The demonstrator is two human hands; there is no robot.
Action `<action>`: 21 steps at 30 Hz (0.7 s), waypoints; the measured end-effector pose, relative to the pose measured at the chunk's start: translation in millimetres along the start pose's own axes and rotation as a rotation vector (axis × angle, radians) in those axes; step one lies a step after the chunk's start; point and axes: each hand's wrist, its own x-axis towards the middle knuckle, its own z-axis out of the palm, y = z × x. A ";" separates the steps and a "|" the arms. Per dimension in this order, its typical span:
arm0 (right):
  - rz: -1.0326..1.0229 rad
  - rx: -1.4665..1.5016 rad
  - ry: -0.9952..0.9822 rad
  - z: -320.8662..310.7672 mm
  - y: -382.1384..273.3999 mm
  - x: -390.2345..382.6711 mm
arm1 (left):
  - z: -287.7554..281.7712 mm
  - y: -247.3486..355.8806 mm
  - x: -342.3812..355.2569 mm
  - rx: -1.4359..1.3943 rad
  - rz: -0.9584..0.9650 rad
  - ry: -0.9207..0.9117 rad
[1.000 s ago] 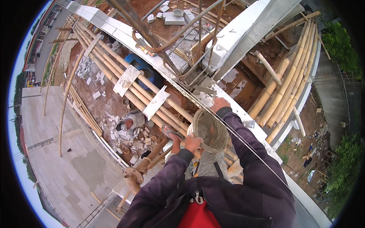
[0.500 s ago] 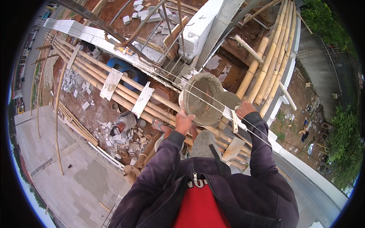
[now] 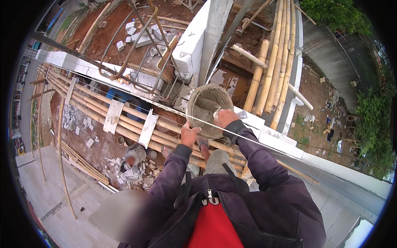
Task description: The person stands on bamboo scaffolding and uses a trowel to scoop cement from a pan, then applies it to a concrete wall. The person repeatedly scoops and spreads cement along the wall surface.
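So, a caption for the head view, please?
Left hand grips a round, grey, mortar-caked bucket; right hand over its edge.

Faded purple-black jacket (image 3: pixel 264 198) over a red shirt (image 3: pixel 215 227), seen from my end.
I make out long sleeves (image 3: pixel 264 159) with darker cuffs (image 3: pixel 234 128), a pale zip pull (image 3: pixel 209 193), white lettering (image 3: pixel 209 201) across that shirt and greyish trousers (image 3: pixel 216 164) below.

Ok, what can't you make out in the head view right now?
All in the head view:
- Right hand: its grip is hidden by its own back.
- Bucket: underside hidden by its own walls.
- Blue drum: partly covered by bamboo poles.
- Person below: head blurred.
- Blurred patch, lower left: covers whatever is there.
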 end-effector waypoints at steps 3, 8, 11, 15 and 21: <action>0.125 0.198 0.072 15.8 17.7 -30.7 | -3.5 -4.5 6.8 0.025 0.069 0.026; 0.434 0.387 0.567 51.1 46.2 -16.7 | 2.8 -1.3 6.9 -0.008 0.076 0.048; 0.372 0.416 0.649 50.3 36.3 16.6 | 11.4 16.7 1.6 0.203 0.020 0.004; 0.154 0.393 0.334 30.8 -8.9 -17.8 | -3.9 9.5 8.0 0.045 -0.034 0.018; 0.324 0.048 0.185 -6.5 33.3 -46.6 | -7.2 -2.3 20.2 0.071 0.046 -0.087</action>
